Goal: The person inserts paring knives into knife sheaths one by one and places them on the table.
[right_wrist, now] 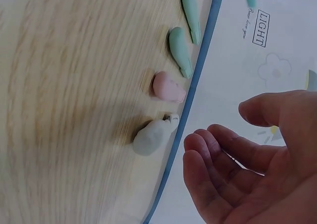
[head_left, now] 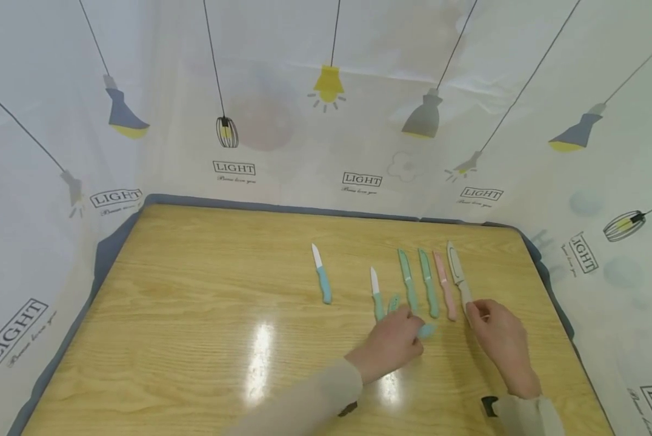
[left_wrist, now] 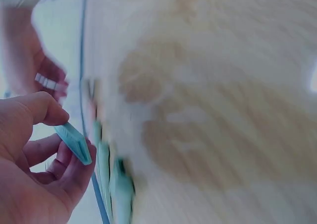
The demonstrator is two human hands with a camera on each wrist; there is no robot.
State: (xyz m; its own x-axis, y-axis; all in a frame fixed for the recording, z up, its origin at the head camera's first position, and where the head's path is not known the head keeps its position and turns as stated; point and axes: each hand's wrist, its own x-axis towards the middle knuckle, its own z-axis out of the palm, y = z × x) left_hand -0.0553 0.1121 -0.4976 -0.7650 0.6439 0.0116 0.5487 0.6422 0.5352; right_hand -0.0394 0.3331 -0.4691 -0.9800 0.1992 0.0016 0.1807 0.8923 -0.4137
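Note:
My left hand (head_left: 390,344) pinches a small light-blue blade cover (left_wrist: 75,143) between thumb and fingers, above the table. Under and beyond that hand lie a bare-bladed green knife (head_left: 379,306) and a loose green blade cover (head_left: 394,301), both partly hidden. My right hand (right_wrist: 247,169) is beside the handle of a white covered knife (head_left: 457,266); its fingers are loosely bent with nothing between them. Left of the white knife are a pink covered knife (head_left: 445,287) and two green covered knives (head_left: 428,284), roughly side by side.
A blue-handled knife with a bare white blade (head_left: 323,275) lies apart to the left. The wooden table (head_left: 195,290) has a blue-grey edge at the back and sides. Behind it hangs a white sheet (head_left: 293,169) printed with lamps.

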